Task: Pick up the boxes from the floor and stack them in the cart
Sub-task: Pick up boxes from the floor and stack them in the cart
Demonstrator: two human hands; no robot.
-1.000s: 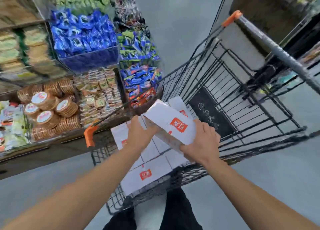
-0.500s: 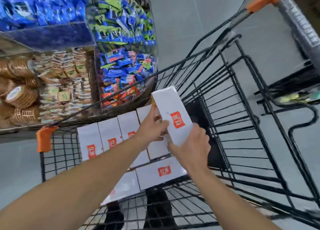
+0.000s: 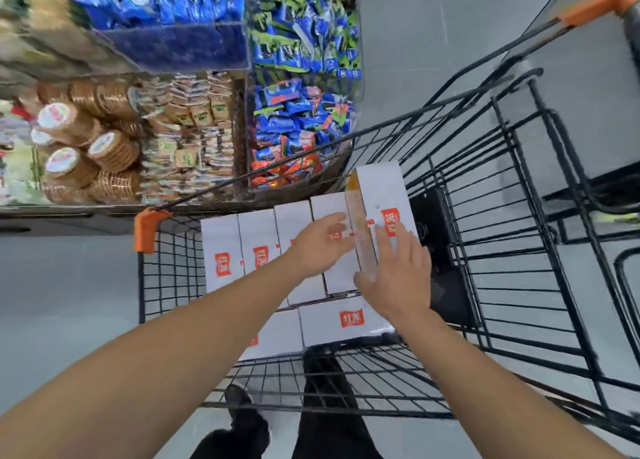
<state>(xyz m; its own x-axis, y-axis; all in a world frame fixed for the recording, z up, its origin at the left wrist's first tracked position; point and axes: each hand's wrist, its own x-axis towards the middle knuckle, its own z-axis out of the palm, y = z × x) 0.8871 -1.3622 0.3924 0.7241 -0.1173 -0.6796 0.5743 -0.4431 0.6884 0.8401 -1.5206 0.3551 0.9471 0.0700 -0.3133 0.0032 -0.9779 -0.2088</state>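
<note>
Nearest the camera, dark trousers and a black shoe (image 3: 247, 420) show through the black wire cart (image 3: 512, 285), its thin rods crossing in a grid. Inside, at the near end, a flat white box (image 3: 346, 323) lies with a red square label carrying white characters too small to make out. Past it, a row of boxes (image 3: 256, 250) stands side by side across the basket, smooth white card, each with the same red label. The left hand (image 3: 318, 247) lies spread and flat over that row, fingers loose, gripping nothing. The right hand (image 3: 398, 278) is open too, palm pressed to the last box (image 3: 384, 195) at the right end of the row, which sits higher and tilted, showing an orange side panel. Orange plastic caps (image 3: 147, 230) mark the cart's corners. Beyond the far rim, shelves (image 3: 173, 140) hold glossy blue snack packets and round stacks of biscuits.
</note>
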